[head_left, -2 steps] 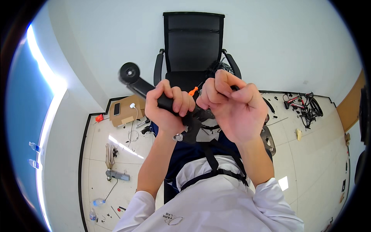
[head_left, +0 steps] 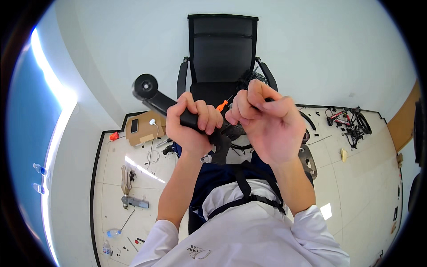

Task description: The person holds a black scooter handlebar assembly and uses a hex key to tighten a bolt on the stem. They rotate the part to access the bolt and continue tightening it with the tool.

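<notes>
My left hand point(head_left: 193, 122) is wrapped round a black bicycle crank arm point(head_left: 161, 102). Its round end, with a hole in the middle, points up and to the left. Below my fist is a dark curved part point(head_left: 220, 149) with a silver bolt-like tip; whether it joins the crank arm is hidden by my hand. My right hand point(head_left: 269, 127) is raised just to the right, palm toward me and fingers curled. Between its thumb and forefinger shows a bit of a small black part point(head_left: 268, 100), mostly covered. The two hands are close but apart.
A black mesh office chair point(head_left: 223, 58) stands in front, with an orange-handled screwdriver point(head_left: 222, 106) near its seat. On the left floor are a cardboard piece point(head_left: 144, 127) with a phone and a grey tool point(head_left: 135, 202). A partly dismantled bicycle point(head_left: 351, 122) lies far right.
The round end of the crank arm has shifted slightly left and down as my left hand tilts it. My right hand has barely moved.
</notes>
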Available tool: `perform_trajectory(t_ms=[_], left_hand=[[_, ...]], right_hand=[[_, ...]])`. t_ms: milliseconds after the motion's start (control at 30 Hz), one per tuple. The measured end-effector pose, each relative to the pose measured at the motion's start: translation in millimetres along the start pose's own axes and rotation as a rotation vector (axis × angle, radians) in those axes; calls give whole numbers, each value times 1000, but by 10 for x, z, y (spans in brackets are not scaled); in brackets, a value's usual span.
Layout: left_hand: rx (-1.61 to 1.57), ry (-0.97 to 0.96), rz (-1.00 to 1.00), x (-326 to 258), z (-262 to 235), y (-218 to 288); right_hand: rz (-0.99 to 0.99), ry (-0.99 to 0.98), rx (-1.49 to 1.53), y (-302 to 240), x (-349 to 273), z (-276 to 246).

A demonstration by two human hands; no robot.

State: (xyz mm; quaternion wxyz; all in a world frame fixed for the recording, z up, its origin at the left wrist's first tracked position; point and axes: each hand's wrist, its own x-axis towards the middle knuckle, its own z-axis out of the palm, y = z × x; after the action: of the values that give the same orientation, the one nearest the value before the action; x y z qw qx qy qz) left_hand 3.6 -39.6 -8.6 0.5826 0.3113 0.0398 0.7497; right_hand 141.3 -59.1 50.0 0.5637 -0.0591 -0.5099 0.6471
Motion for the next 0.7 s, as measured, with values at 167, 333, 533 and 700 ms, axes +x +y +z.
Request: perform_trajectory(t_ms=[167, 333, 533, 700], left_hand=[[-125, 39, -90, -43, 75, -3], [-211, 54, -289, 14, 61, 42], [-170, 52, -379, 17, 83, 66], [-175, 73, -428, 14, 87, 40]], right_hand=[[-44, -31, 76, 10, -59, -4], [-57, -135, 41, 35, -108, -25], [-16, -137, 13, -33, -80, -41], [-25, -179, -42, -64, -105, -52]])
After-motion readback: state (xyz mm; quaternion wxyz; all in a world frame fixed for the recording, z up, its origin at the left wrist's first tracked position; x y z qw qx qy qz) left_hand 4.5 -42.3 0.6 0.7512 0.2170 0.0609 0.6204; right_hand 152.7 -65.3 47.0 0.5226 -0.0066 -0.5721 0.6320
